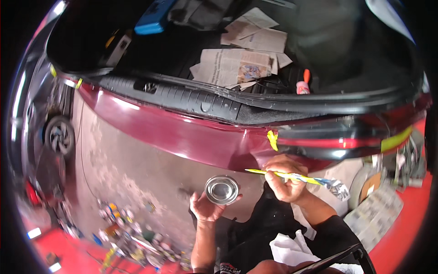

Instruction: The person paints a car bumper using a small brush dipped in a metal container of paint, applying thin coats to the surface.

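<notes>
My left hand (207,208) supports a small round metal tin (222,190) from below, its shiny rim and pale grey inside facing up. Between the thumb and fingers of my right hand (286,180) is a slim yellow stick (292,176) with blue and white marks, its pointed end toward the tin. A crumpled grey-white piece (338,190) shows at its other end; whether they are joined I cannot tell. Beyond both hands runs the dark red rear bumper (173,134) of a car. My right fingers overlap its lower edge, and contact is unclear.
Newspapers (237,64), a blue case (154,18) and an orange-handled tool (305,80) lie in the open trunk. Yellow tape (273,139) marks the tail light (328,143). Many bottles and cans (132,228) crowd the floor at lower left. Another car (39,137) stands at left.
</notes>
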### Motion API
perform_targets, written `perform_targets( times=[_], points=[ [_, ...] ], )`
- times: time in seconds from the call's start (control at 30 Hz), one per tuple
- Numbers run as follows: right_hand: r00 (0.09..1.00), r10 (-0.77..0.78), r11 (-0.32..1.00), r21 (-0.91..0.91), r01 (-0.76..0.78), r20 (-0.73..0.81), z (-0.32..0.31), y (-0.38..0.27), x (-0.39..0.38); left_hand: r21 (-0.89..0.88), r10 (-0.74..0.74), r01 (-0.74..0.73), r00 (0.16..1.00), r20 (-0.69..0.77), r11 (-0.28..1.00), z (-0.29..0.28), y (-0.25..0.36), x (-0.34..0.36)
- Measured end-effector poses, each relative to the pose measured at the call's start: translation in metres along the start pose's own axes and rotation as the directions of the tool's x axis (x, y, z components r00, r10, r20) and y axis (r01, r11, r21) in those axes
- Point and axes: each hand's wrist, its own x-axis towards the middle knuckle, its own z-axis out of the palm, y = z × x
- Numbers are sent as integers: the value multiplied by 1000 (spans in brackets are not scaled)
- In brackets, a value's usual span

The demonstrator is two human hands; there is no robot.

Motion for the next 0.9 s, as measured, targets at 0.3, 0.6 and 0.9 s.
perform_targets(
  times=[0.3, 0.6, 0.9],
  points=[
    [810, 348, 900, -75, -430, -472, 125, -96, -54, 100, -385, 395, 917, -105, 913, 8, 159, -34],
    [565, 284, 882, -20, -471, -775, 138, -121, -81, 347, -639, 633, 760, -114, 692, 43, 197, 23],
    [251, 187, 866, 39, -498, -950, 156, -96, -85, 264, -902, 883, 423, -86, 389, 42, 178, 103]
  ],
)
